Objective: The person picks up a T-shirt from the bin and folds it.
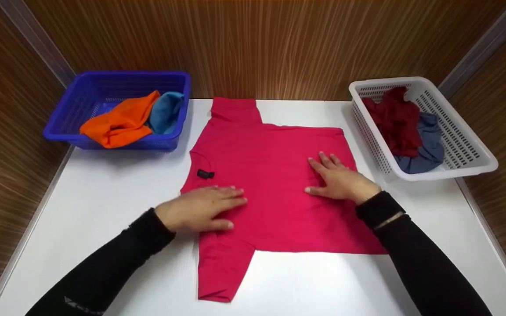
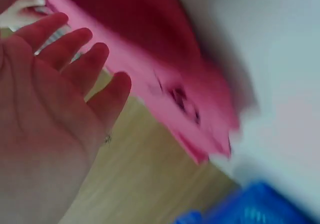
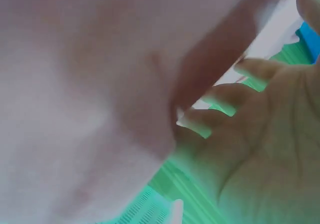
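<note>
A pink-red short-sleeved T-shirt [image 1: 275,184] lies spread sideways on the white table, collar to the left and hem to the right. A black label [image 1: 205,174] shows inside its collar. My left hand [image 1: 202,208] is over the shirt near the shoulder below the collar, fingers extended. Toward the hem, my right hand [image 1: 338,180] rests on the cloth with fingers spread, and small wrinkles show around it. In the left wrist view the left hand [image 2: 45,99] has straight fingers beside the pink cloth [image 2: 150,49]. The right wrist view is washed out; the right hand [image 3: 270,129] appears there with nothing gripped.
A blue basket [image 1: 59,127] at the back left contains an orange cloth [image 1: 119,123] and a teal cloth [image 1: 165,112]. At the back right, a white basket [image 1: 468,169] contains a dark red cloth [image 1: 395,123] and a grey-blue cloth [image 1: 428,145]. Wood-patterned panels [image 1: 275,48] border the table [image 1: 103,193].
</note>
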A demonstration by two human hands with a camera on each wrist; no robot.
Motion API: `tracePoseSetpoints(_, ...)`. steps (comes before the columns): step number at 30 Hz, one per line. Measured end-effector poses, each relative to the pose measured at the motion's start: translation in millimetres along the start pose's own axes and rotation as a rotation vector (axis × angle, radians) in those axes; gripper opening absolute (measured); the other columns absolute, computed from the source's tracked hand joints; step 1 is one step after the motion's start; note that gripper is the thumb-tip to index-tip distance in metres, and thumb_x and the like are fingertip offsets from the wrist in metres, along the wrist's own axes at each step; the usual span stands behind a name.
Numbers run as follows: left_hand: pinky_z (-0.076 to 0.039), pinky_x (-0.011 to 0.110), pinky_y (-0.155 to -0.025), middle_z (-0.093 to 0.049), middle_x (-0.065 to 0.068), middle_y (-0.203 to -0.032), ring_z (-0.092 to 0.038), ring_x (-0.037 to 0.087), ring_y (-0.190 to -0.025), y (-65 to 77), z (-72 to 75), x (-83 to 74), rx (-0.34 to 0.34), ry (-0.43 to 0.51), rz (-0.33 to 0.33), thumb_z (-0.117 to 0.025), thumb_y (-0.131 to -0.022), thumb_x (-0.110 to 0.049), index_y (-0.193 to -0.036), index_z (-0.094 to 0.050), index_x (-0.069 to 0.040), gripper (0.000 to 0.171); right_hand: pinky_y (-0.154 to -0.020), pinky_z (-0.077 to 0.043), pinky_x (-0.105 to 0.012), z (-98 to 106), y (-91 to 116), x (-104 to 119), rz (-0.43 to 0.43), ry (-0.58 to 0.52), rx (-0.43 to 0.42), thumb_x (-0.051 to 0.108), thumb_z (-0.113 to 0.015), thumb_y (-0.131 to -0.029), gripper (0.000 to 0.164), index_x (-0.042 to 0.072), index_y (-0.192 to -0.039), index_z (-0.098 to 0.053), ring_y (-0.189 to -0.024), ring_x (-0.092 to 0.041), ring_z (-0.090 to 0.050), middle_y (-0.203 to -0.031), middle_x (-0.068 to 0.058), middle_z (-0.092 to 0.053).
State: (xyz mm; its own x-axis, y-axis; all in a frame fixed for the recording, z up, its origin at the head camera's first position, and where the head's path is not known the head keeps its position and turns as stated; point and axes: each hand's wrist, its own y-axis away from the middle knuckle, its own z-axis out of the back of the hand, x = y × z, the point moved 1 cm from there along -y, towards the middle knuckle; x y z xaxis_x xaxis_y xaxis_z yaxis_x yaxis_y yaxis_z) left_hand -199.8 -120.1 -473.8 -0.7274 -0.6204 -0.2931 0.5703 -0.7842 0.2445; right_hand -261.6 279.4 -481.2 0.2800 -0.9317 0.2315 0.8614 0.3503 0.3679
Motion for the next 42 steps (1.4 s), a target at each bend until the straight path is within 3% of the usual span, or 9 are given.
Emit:
tracePoseSetpoints(4, -0.025, 0.053, -0.134, -0.028, 0.001, -0.177, -0.024, 0.027, -0.166, 6.6, -10.9, -3.7, 0.044, 0.026, -0.032, -0.069, -0.099, -0.052, -0.166, -0.035, -0.028, 0.079, -0.125, -0.018, -0.077, -3.6, 1.6, -2.0, -0.005, 0.010, 0.004, 0.067, -0.060, -0.098, 0.100, 0.019, -0.171, -0.013, -0.163, -0.054, 0.000, -0.179, -0.021, -0.001)
tracePoseSetpoints(11, -0.025, 0.055, -0.134, -0.020, -0.004, -0.179, -0.018, 0.024, -0.168, 33.6, -11.8, 8.3, 0.097, 0.109, 0.032, -0.079, -0.092, -0.045, -0.165, -0.033, -0.035, 0.087, -0.123, -0.016, -0.081, -2.5, -0.4, -4.1, -0.023, 0.002, 0.025, 0.068, -0.060, -0.098, 0.101, 0.021, -0.171, -0.009, -0.164, -0.053, 0.003, -0.179, -0.020, 0.004)
tracePoseSetpoints(14, -0.028, 0.059, -0.132, -0.022, -0.005, -0.179, -0.020, 0.024, -0.167, 44.8, -11.1, 12.7, 0.096, 0.149, 0.021, -0.080, -0.092, -0.041, -0.161, -0.043, -0.038, 0.079, -0.122, -0.016, -0.082, -2.3, -1.3, -4.0, -0.025, 0.001, 0.026, 0.069, -0.060, -0.097, 0.102, 0.020, -0.171, -0.009, -0.163, -0.055, 0.004, -0.179, -0.021, 0.004)
tracePoseSetpoints(18, -0.031, 0.060, -0.130, -0.030, -0.010, -0.175, -0.023, 0.023, -0.166, 57.7, -12.1, 16.8, 0.096, 0.209, -0.018, -0.080, -0.092, -0.044, -0.137, -0.067, -0.040, 0.047, -0.121, -0.017, -0.083, -2.7, -1.8, -3.3, -0.022, -0.006, 0.023, 0.069, -0.060, -0.097, 0.101, 0.020, -0.171, -0.010, -0.163, -0.056, 0.003, -0.178, -0.023, 0.003)
tracePoseSetpoints(22, -0.039, 0.058, -0.125, -0.046, -0.012, -0.165, -0.037, 0.019, -0.159, 68.1, -14.2, 17.8, 0.078, 0.233, -0.027, -0.076, -0.093, -0.054, -0.110, -0.078, -0.040, 0.022, -0.121, -0.017, -0.083, -2.7, -2.1, -2.8, -0.022, -0.012, 0.024, 0.068, -0.060, -0.098, 0.100, 0.020, -0.171, -0.011, -0.163, -0.054, 0.004, -0.179, -0.022, 0.003)
tracePoseSetpoints(25, -0.047, 0.049, -0.116, -0.061, -0.011, -0.144, -0.052, 0.013, -0.139, 74.4, -14.6, 17.9, 0.039, 0.199, -0.027, -0.071, -0.095, -0.060, -0.095, -0.079, -0.041, 0.021, -0.121, -0.015, -0.083, -2.6, -1.9, -2.7, -0.022, -0.013, 0.028, 0.069, -0.059, -0.098, 0.101, 0.020, -0.171, -0.010, -0.163, -0.055, 0.005, -0.178, -0.022, 0.004)
tracePoseSetpoints(29, -0.049, 0.040, -0.103, -0.065, -0.013, -0.116, -0.055, 0.005, -0.114, 80.1, -13.0, 19.2, 0.011, 0.149, -0.008, -0.070, -0.095, -0.061, -0.079, -0.078, -0.039, 0.029, -0.121, -0.015, -0.084, -2.1, -1.3, -3.0, -0.023, -0.013, 0.032, 0.068, -0.059, -0.098, 0.101, 0.020, -0.171, -0.009, -0.163, -0.055, 0.005, -0.178, -0.022, 0.004)
tracePoseSetpoints(36, -0.053, 0.042, -0.099, -0.067, -0.014, -0.106, -0.061, 0.007, -0.107, 67.6, -9.4, 23.8, -0.055, 0.043, 0.010, -0.072, -0.096, -0.053, -0.099, -0.074, -0.036, 0.018, -0.122, -0.015, -0.083, -2.4, -1.2, -3.5, -0.030, -0.009, 0.033, 0.069, -0.059, -0.098, 0.101, 0.020, -0.171, -0.009, -0.163, -0.055, 0.005, -0.179, -0.021, 0.004)
tracePoseSetpoints(42, -0.052, 0.053, -0.111, -0.064, -0.002, -0.142, -0.059, 0.021, -0.135, 40.0, -6.5, 27.1, -0.142, -0.016, 0.041, -0.069, -0.100, -0.047, -0.141, -0.064, -0.027, 0.046, -0.128, -0.020, -0.073, -2.2, -0.9, -12.6, 0.021, -0.002, -0.060, 0.061, -0.062, -0.100, 0.092, 0.018, -0.170, -0.020, -0.164, -0.051, -0.007, -0.178, -0.021, -0.009)
